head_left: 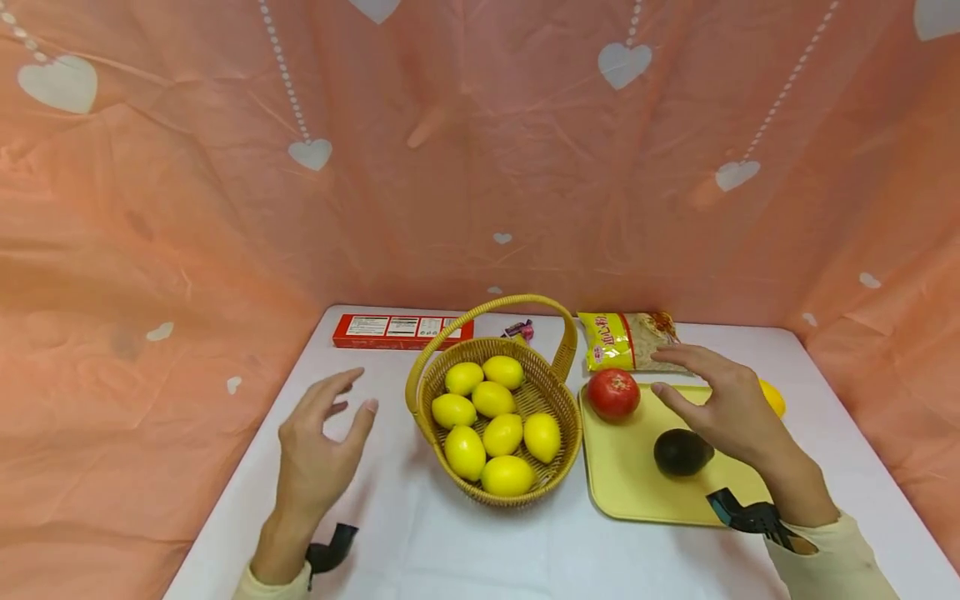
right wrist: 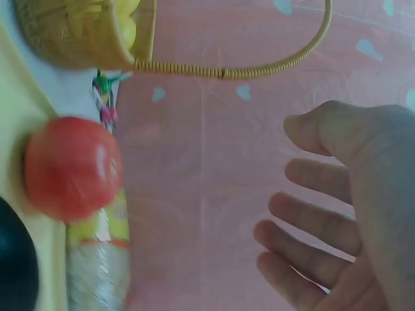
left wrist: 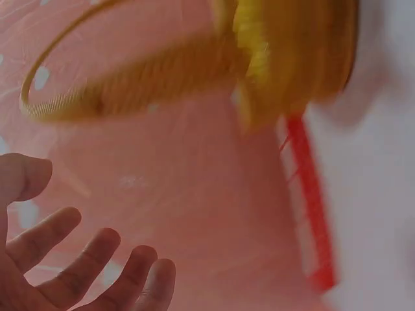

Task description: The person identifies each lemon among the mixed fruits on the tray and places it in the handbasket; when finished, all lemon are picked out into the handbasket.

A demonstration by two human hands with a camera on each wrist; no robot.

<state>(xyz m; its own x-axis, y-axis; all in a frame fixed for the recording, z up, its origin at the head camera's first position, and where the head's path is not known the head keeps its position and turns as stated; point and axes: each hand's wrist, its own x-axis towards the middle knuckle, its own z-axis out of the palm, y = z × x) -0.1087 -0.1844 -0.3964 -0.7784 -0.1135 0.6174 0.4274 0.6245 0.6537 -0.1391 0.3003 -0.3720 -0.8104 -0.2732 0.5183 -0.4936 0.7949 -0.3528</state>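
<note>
A wicker basket (head_left: 566, 417) with a tall arched handle stands mid-table, several yellow lemons (head_left: 493, 400) lying inside it. My left hand (head_left: 318, 446) hovers to the left of the basket, fingers loosely bent, holding nothing. Over the right part of a yellow tray (head_left: 637, 500) is my right hand (head_left: 731, 408), also with nothing in its grasp. On that tray sit a red pomegranate-like fruit (head_left: 613, 394) and a dark avocado (head_left: 682, 452), both near the right hand but apart from it. In the right wrist view the fingers (right wrist: 314, 220) are spread and slightly bent.
Behind the basket lie a flat red box (head_left: 397, 331) and small purple-wrapped candy (head_left: 519, 331). A yellow-and-clear food packet (head_left: 630, 340) rests behind the tray. Another yellow fruit (head_left: 772, 398) shows partly behind the right hand. A pink curtain (head_left: 480, 167) surrounds the white table.
</note>
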